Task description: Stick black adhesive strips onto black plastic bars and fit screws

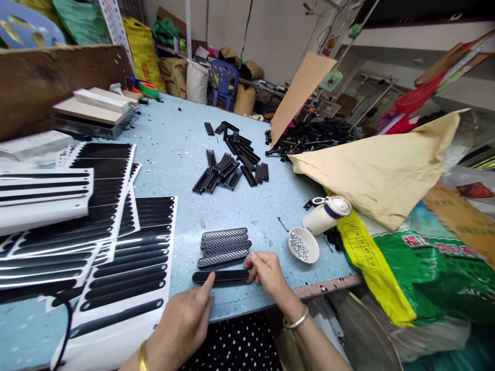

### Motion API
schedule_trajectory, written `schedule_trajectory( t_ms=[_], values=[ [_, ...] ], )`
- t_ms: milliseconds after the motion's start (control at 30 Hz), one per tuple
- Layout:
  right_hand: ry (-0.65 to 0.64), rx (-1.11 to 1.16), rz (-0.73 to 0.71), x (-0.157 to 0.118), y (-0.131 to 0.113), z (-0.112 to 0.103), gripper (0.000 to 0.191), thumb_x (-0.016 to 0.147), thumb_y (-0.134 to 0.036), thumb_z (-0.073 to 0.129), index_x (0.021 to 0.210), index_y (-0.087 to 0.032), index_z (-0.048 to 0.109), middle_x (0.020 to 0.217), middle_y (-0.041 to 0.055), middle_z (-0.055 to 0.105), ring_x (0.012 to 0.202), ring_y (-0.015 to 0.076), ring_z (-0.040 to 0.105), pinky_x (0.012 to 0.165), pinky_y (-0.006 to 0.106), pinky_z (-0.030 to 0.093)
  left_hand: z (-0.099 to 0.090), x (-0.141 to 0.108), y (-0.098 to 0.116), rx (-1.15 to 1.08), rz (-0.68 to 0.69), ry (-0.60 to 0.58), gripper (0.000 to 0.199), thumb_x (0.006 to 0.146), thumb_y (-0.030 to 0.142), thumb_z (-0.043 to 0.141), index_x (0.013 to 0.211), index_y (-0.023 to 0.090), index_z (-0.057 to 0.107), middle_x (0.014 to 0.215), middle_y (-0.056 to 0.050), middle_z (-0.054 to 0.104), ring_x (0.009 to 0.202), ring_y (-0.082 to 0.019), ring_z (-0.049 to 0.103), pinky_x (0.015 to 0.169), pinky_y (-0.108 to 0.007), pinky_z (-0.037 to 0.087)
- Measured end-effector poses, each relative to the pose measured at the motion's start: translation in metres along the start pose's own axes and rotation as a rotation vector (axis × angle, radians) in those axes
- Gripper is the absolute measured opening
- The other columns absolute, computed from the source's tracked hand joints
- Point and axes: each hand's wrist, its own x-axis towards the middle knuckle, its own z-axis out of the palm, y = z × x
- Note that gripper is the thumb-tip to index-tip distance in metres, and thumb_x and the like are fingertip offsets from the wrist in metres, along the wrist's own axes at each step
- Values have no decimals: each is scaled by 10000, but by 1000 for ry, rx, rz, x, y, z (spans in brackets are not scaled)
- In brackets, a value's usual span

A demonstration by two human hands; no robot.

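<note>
A flat black bar [222, 276] with rounded ends lies near the table's front edge. My left hand [187, 317] presses a fingertip onto it, the other fingers curled at its near side. At the bar's right end, the fingertips of my right hand [268, 275] are drawn together in a pinch; whatever is between them is hidden. Just beyond lie several patterned bars [224, 242], side by side with a mesh-like surface. To the right, a white bowl [315, 251] holds many small silvery pieces [298, 246].
Sheets of black strip stickers [127, 252] cover the table's left. Loose black pieces [228, 170] lie farther back, with a larger black heap [313, 136] behind brown paper [379, 159]. A lidded white cup [320, 219] stands beside the bowl. Boards [88, 111] are stacked at the back left.
</note>
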Motion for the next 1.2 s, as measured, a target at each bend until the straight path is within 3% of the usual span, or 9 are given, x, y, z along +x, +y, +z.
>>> schedule_trajectory(
  t_ms=[167,333,467,633,767,867,1033,1100,1200],
  values=[
    [45,62,36,-8,11,-13,610,888,-642,404,759,-101,656,613,97,668,391,142,574,352,223,387,0,1,-1,-54,-29,10,440,957,178,368,1386,79,364,660,-33,648,540,-187,645,493,-293,520],
    [80,-32,-124,-17,4,2,288,821,-417,607,738,-156,696,654,52,646,542,152,582,522,262,459,7,-1,7,-8,6,15,510,936,134,358,1435,59,281,678,-61,664,551,-207,650,491,-315,525],
    [73,-105,-260,-20,-2,3,312,870,-301,514,611,-188,647,598,31,580,597,164,549,589,279,437,8,0,21,3,-14,27,498,937,133,353,1425,58,285,707,-81,680,579,-223,660,515,-343,535],
    [49,-145,-379,-19,-1,-2,299,894,-273,498,651,-190,651,599,38,588,582,173,559,564,280,433,15,1,33,25,-51,-143,546,868,62,379,1408,13,311,637,-64,680,511,-221,645,487,-326,498],
    [53,-198,-443,-20,0,-4,300,910,-262,492,670,-188,657,597,38,600,558,173,580,536,272,450,14,-7,19,90,-123,-179,565,835,35,374,1400,40,355,620,-52,692,496,-227,655,466,-309,471],
    [56,-232,-465,-20,-2,-3,330,924,-280,482,657,-190,654,575,35,590,539,175,587,512,271,459,-7,-20,2,106,-267,-52,474,921,148,391,1385,50,382,563,-20,662,447,-196,619,452,-277,440],
    [85,-246,-519,-25,0,-11,287,947,-259,464,804,-179,700,715,80,685,623,195,662,569,278,533,-72,-51,-1,-113,-362,151,466,942,239,470,1396,156,404,512,89,517,408,-92,483,448,-180,395],
    [159,-264,-573,-30,2,-15,217,930,-226,498,941,-165,706,843,113,716,692,213,690,607,287,555,-97,-67,1,-131,-427,200,335,926,252,512,1251,177,547,519,90,513,412,-73,475,449,-154,394],
    [171,-280,-670,-40,-6,-5,176,871,-161,593,1013,-176,695,866,107,713,715,223,689,643,300,557,-121,-97,-6,-4,-640,241,197,895,330,550,799,179,634,516,66,520,431,-76,496,453,-157,393]
  ],
)
